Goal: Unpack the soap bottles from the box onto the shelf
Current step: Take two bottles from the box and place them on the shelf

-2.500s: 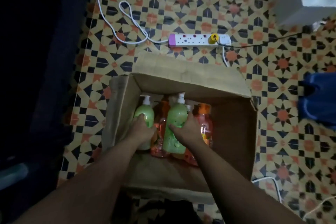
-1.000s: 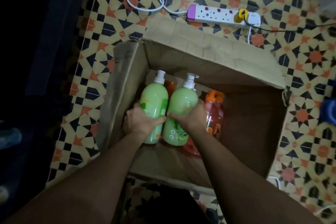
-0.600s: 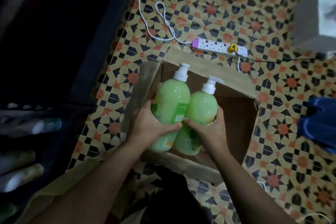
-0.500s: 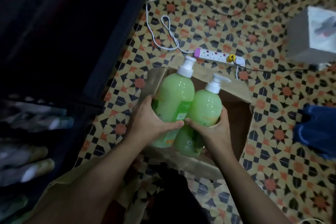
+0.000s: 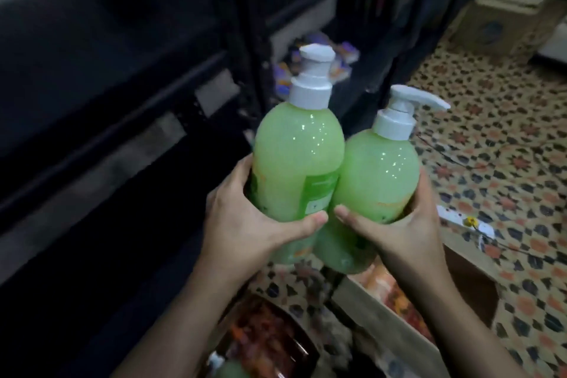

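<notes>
Two green soap bottles with white pump tops are held up side by side, touching each other. My left hand (image 5: 245, 224) grips the left green bottle (image 5: 297, 156) round its lower body. My right hand (image 5: 402, 230) grips the right green bottle (image 5: 377, 175) the same way. Both bottles are upright in the air in front of the dark shelf (image 5: 122, 107), which fills the left of the view. The cardboard box (image 5: 472, 282) lies open on the floor at the lower right, with orange bottles (image 5: 395, 301) partly visible inside it.
The patterned tile floor (image 5: 497, 138) stretches to the right. A white power strip (image 5: 463, 219) with cables lies beyond the box. Another cardboard carton (image 5: 497, 24) stands at the far upper right. Small purple and orange packets (image 5: 288, 70) sit low on the shelf.
Both hands have lifted the two green bottles out of the box and up. The view has swung from the floor and box toward the dark shelf on the left.
</notes>
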Tool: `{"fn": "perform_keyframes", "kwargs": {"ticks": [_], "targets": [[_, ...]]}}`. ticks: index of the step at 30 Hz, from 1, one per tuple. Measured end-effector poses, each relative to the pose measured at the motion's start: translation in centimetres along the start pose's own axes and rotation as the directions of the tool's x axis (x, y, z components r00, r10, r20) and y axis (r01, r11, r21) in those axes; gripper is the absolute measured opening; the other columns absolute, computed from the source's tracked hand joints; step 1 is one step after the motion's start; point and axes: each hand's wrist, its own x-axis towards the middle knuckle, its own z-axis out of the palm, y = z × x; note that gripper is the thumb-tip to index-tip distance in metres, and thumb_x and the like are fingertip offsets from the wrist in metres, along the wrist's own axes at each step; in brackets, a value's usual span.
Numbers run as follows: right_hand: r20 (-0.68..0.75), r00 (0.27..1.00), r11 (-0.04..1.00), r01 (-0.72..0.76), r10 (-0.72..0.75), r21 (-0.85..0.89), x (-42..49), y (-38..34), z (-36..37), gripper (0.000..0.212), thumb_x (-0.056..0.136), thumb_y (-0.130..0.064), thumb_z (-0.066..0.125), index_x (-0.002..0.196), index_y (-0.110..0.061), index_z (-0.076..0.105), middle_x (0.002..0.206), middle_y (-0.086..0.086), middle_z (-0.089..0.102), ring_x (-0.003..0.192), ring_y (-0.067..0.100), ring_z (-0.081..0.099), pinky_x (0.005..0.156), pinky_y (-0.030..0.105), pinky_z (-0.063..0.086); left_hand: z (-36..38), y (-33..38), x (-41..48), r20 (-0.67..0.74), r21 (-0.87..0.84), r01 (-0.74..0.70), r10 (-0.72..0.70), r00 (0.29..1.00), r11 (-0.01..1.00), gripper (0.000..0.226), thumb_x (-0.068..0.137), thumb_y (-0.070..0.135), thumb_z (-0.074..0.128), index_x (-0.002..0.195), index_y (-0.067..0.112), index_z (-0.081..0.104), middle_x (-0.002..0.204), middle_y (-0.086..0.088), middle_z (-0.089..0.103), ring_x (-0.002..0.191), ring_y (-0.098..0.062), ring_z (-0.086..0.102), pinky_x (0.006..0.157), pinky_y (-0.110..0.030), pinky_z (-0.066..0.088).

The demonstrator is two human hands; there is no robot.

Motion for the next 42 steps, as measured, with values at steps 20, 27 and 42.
{"fn": "perform_keyframes", "kwargs": {"ticks": [20,27,42], "targets": [[0.615,0.538,0.817,0.350,-0.576,0.458,-14.6,-31.1,24.0,0.101,0.042,-0.043,0.088,0.134,-0.035,0.047,0.122,-0.017,0.062,0.111,0.003,0.062,0.091,0.024,0.054,-36.9,6.5,-19.8,-0.847,0.051,0.010,0.038,0.530,0.999,0.082,0.033,0.057,0.088,0.108,0.035,0.063,0.101,0.024,0.070,0.094,0.002,0.067,0.080,-0.025,0.057],[0.721,0.366,0.809,0.250,-0.588,0.532,-22.3,-33.1,31.8,0.101,0.045,-0.038,0.093,0.134,-0.039,0.046,0.125,-0.012,0.062,0.113,0.009,0.063,0.094,0.041,0.055,-42.9,3.3,-26.1,-0.957,0.033,0.158,-0.014,0.288,0.987,0.088,0.032,0.057,0.089,0.112,0.030,0.063,0.101,0.019,0.070,0.095,0.004,0.065,0.082,-0.026,0.056],[0.787,0.334,0.854,0.258,-0.518,0.453,-33.1,-34.4,40.8,0.109,0.042,-0.054,0.088,0.138,-0.045,0.037,0.127,-0.021,0.052,0.121,0.009,0.052,0.101,0.042,0.049,-54.5,-4.2,-31.5,-0.994,0.008,0.309,-0.025,0.102,0.951,0.095,0.041,0.060,0.090,0.122,0.026,0.056,0.112,0.010,0.067,0.109,-0.014,0.061,0.094,-0.033,0.052]]}}
